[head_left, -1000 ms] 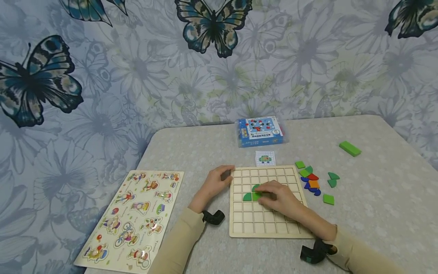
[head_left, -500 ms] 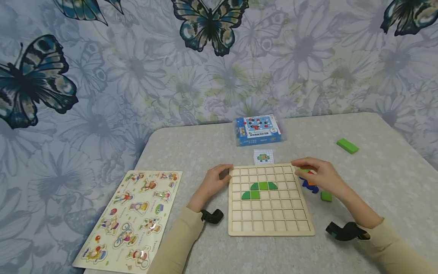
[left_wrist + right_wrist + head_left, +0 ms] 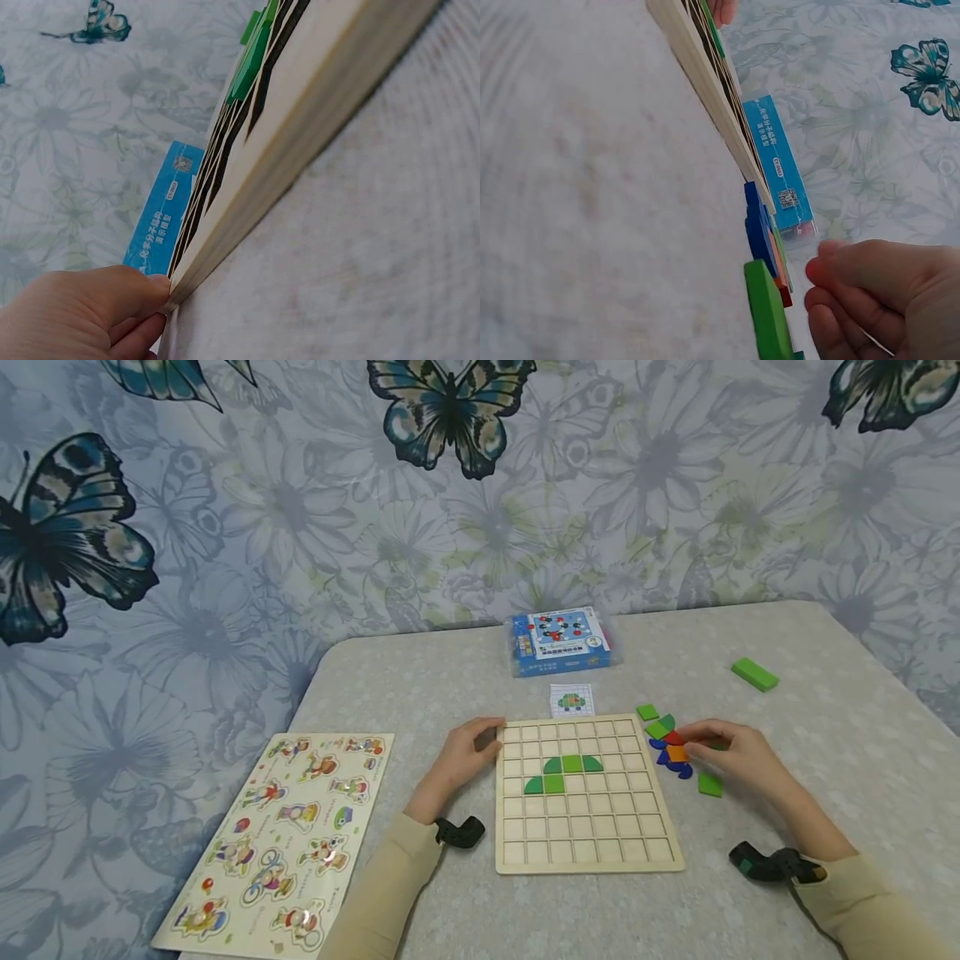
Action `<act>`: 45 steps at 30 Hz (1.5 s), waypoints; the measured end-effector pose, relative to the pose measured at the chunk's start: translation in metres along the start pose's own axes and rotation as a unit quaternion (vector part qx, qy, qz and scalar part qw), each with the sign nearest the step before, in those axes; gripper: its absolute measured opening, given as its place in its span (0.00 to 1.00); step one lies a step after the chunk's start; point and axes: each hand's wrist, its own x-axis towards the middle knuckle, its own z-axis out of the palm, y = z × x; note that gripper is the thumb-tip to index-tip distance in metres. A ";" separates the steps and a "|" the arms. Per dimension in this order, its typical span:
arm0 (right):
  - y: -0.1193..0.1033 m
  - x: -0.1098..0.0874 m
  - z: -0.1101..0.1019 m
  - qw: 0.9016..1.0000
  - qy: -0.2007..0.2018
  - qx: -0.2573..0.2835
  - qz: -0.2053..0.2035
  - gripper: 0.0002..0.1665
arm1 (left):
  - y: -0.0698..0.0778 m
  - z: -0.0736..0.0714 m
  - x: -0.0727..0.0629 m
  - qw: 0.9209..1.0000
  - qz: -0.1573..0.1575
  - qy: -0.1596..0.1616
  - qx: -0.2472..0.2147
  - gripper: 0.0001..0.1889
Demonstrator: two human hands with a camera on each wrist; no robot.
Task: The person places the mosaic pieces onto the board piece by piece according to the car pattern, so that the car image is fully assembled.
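Note:
A wooden grid board [image 3: 600, 827] lies flat, bearing several green squares and quarter-circles in two short rows. My left hand [image 3: 461, 764] pinches its far left corner between thumb and fingers, as the left wrist view also shows. To the right of the board, my right hand [image 3: 738, 760] hovers with loosely bent fingers over a cluster of loose pieces. An orange square [image 3: 676, 753], a red piece [image 3: 672, 737] and several blue pieces [image 3: 663, 758] lie by its fingertips. A thick green square [image 3: 766, 311] stands out below the hand in the right wrist view.
A small pattern card [image 3: 572, 700] sits just beyond the board, with a blue boxed set [image 3: 561, 642] behind it. A green block [image 3: 755, 674] lies at the far right. On the left is a picture puzzle board [image 3: 277, 843].
My right hand has left the board and moved right to the loose pieces, then slightly nearer me. A green square and quarter-circle show in the upper row. The left hand stays at the corner.

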 end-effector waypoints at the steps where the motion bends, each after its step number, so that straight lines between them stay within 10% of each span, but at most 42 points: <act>1: 0.001 -0.001 0.001 1.000 -0.003 -0.005 0.001 0.19 | 0.000 0.000 0.000 1.000 0.000 0.000 -0.001 0.21; 26: 0.008 0.000 0.005 0.992 0.008 -0.104 -0.075 0.15 | -0.002 0.000 0.000 1.000 -0.009 0.003 -0.003 0.21; 37: 0.011 0.001 0.007 0.976 0.018 -0.141 -0.168 0.18 | -0.001 0.001 -0.002 1.000 -0.007 0.005 -0.004 0.21; 45: 0.008 -0.001 0.005 0.983 0.019 -0.128 -0.132 0.15 | 0.001 0.000 -0.001 1.000 -0.013 0.002 -0.006 0.21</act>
